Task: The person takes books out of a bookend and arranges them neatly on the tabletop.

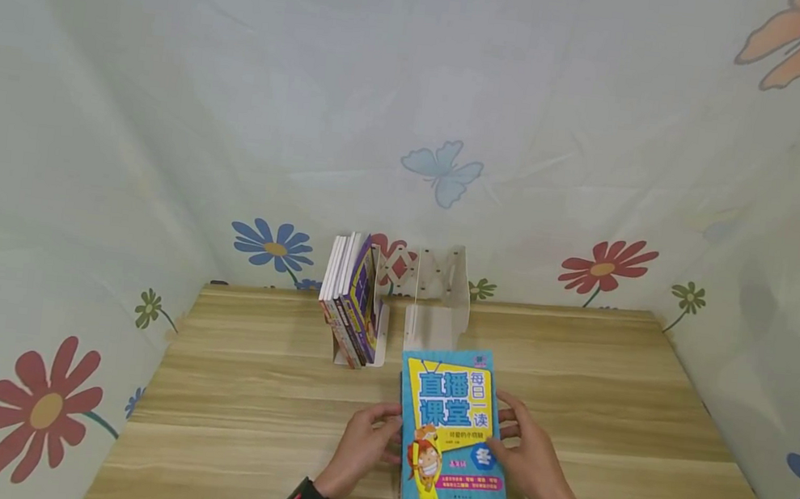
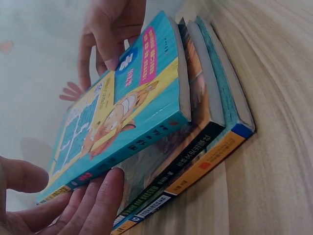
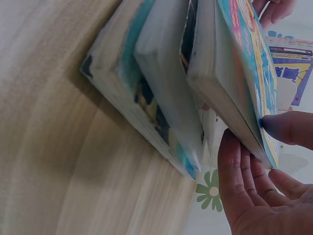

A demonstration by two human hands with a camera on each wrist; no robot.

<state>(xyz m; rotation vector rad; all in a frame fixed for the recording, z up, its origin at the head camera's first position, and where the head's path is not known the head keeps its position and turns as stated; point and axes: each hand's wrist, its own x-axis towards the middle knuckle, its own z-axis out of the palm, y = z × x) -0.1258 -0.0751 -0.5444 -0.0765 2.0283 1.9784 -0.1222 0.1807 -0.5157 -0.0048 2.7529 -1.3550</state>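
A blue and yellow book (image 1: 454, 450) with a cartoon child on its cover tops a small stack, tilted up from the books beneath it. At its spine side, my left hand (image 1: 367, 443) grips the edge, fingers (image 2: 105, 200) under the spine. My right hand (image 1: 530, 458) pinches the opposite edge, with the thumb (image 3: 286, 128) on the cover and the fingers below. Under it lie a black-spined book (image 2: 195, 147) and, at the bottom, a book with an orange and blue spine (image 2: 220, 156).
Several upright books (image 1: 351, 301) lean together at the left of a white expandable bookend rack (image 1: 456, 288) near the table's back edge. The wooden table (image 1: 618, 402) meets a pale curtain (image 1: 312, 110) printed with flowers and butterflies at the back and sides.
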